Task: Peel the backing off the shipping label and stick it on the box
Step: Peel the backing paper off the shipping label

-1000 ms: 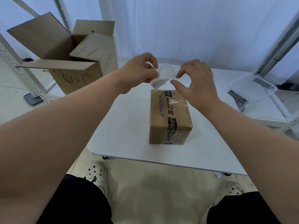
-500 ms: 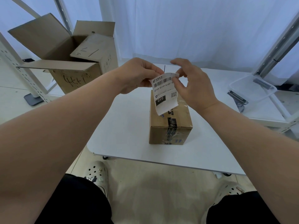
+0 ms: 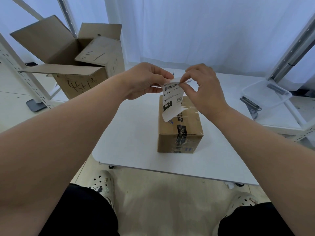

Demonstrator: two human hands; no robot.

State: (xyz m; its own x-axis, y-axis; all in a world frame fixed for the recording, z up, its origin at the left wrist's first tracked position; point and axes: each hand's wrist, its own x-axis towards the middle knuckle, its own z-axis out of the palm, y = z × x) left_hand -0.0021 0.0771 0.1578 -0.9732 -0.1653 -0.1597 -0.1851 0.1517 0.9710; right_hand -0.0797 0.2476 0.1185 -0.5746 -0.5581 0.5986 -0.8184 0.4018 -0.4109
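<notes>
A white shipping label (image 3: 172, 99) with a barcode and a black "010" block hangs printed side toward me above the far end of a small taped cardboard box (image 3: 180, 132). My left hand (image 3: 146, 80) pinches the label's top left edge. My right hand (image 3: 202, 87) pinches its top right corner between thumb and forefinger. The label's lower end curls free just over the box top. Whether the backing has separated from the label cannot be told.
The box stands on a white table (image 3: 133, 138). A large open cardboard box (image 3: 71, 62) sits on a rack at the left. A clear plastic tub (image 3: 265, 94) rests on a shelf at the right. White curtain behind; my feet below the table edge.
The label turned from a crumpled, hidden state to hanging flat with its print facing me. My right hand shifted its pinch to the top right corner.
</notes>
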